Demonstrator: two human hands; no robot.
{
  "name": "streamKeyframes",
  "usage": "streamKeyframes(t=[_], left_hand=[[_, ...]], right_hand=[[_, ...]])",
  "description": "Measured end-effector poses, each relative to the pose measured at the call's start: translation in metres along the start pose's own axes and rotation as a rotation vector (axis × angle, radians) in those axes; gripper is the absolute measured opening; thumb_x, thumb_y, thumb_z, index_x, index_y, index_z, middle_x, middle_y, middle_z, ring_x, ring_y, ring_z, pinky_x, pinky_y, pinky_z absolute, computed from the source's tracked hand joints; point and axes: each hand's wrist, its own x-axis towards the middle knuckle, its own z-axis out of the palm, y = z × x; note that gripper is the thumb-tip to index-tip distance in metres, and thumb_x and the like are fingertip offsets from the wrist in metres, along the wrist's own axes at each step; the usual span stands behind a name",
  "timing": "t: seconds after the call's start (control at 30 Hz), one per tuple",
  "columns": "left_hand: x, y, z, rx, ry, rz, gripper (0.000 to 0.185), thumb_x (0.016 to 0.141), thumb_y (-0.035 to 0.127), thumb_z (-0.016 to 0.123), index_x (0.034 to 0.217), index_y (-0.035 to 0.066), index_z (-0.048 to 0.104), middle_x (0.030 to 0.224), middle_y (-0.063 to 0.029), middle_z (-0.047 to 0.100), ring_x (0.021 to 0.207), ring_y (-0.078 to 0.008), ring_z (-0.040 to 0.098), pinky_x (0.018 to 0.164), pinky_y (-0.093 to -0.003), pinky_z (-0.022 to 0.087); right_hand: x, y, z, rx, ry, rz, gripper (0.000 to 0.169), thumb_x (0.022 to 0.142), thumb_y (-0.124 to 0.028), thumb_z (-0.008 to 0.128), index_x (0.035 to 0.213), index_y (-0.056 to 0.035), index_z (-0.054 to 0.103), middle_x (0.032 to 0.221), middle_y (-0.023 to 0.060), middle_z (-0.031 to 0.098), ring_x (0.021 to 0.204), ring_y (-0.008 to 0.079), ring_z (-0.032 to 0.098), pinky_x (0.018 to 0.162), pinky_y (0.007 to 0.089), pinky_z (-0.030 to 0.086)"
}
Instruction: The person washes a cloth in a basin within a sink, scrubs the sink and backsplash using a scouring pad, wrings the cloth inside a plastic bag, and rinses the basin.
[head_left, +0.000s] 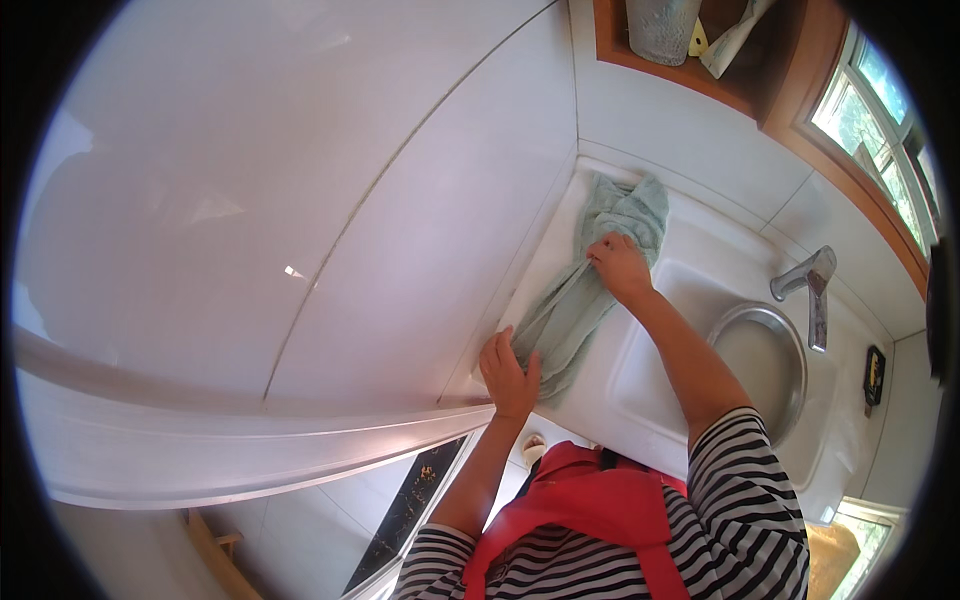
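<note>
A pale green terry towel (577, 315) lies lengthwise along the white sink counter (675, 225), left of the basin. Its near part is drawn out in long folds, while the far end is bunched up. My right hand (621, 266) pinches the towel near its middle, fingers closed on the fabric. At the near end, my left hand (510, 373) rests against the towel's left edge with thumb and fingers apart. Whether its fingertips grip any cloth cannot be made out.
A round metal basin (757, 360) stands in the sink below a chrome faucet (810, 285). White tiled wall (420, 247) rises close on the left. A wooden shelf (675, 75) at the back holds a textured glass vessel (663, 34). A small black item (874, 376) sits at the right rim.
</note>
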Motion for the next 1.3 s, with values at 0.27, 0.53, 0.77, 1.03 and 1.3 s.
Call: streamKeyframes(t=[0.27, 0.53, 0.77, 1.03, 1.3], left_hand=[[0.007, -0.004, 0.005, 0.196, -0.197, 0.21, 0.02, 0.068, 0.011, 0.062, 0.087, 0.007, 0.057, 0.092, -0.0084, 0.052, 0.088, -0.029, 0.049, 0.078, -0.0414, 0.038], [-0.019, 0.008, -0.019, 0.018, -0.416, 0.514, 0.026, 0.07, 0.016, 0.062, 0.095, 0.01, 0.06, 0.083, -0.007, 0.053, 0.078, -0.0233, 0.052, 0.067, -0.0362, 0.042], [-0.035, 0.018, -0.017, 0.114, -0.241, 0.487, 0.031, 0.069, 0.02, 0.063, 0.1, 0.012, 0.061, 0.094, -0.004, 0.049, 0.088, -0.0225, 0.047, 0.076, -0.0359, 0.04], [-0.047, -0.014, 0.001, -0.001, -0.197, 0.471, 0.033, 0.059, 0.013, 0.062, 0.092, 0.017, 0.065, 0.086, -0.0053, 0.049, 0.08, -0.0248, 0.048, 0.071, -0.036, 0.039], [-0.047, -0.017, 0.006, 0.0, -0.147, 0.457, 0.032, 0.056, 0.014, 0.061, 0.088, 0.017, 0.066, 0.08, -0.0045, 0.048, 0.076, -0.0244, 0.049, 0.067, -0.0362, 0.039]], right_hand=[[-0.016, 0.002, -0.025, 0.063, 0.171, -0.076, 0.01, 0.071, -0.011, 0.063, 0.08, -0.0135, 0.064, 0.086, 0.0045, 0.052, 0.083, 0.024, 0.051, 0.071, 0.0348, 0.046], [-0.062, 0.051, -0.059, 0.082, 0.051, -0.133, 0.019, 0.07, -0.008, 0.065, 0.088, -0.0126, 0.064, 0.089, 0.0066, 0.053, 0.084, 0.0255, 0.052, 0.072, 0.0354, 0.045], [-0.055, -0.014, -0.05, 0.333, 0.337, 0.179, 0.027, 0.07, -0.003, 0.062, 0.096, -0.0035, 0.055, 0.093, 0.0118, 0.054, 0.09, 0.0307, 0.05, 0.077, 0.0381, 0.043], [0.001, -0.012, 0.027, -0.034, -0.186, -0.241, 0.011, 0.075, -0.014, 0.053, 0.084, -0.0078, 0.054, 0.091, 0.0117, 0.053, 0.09, 0.0298, 0.051, 0.075, 0.0381, 0.044], [-0.049, -0.072, 0.023, -0.034, -0.539, -0.457, 0.019, 0.074, -0.018, 0.055, 0.085, -0.0034, 0.054, 0.092, 0.0139, 0.052, 0.09, 0.0304, 0.051, 0.074, 0.0405, 0.042]])
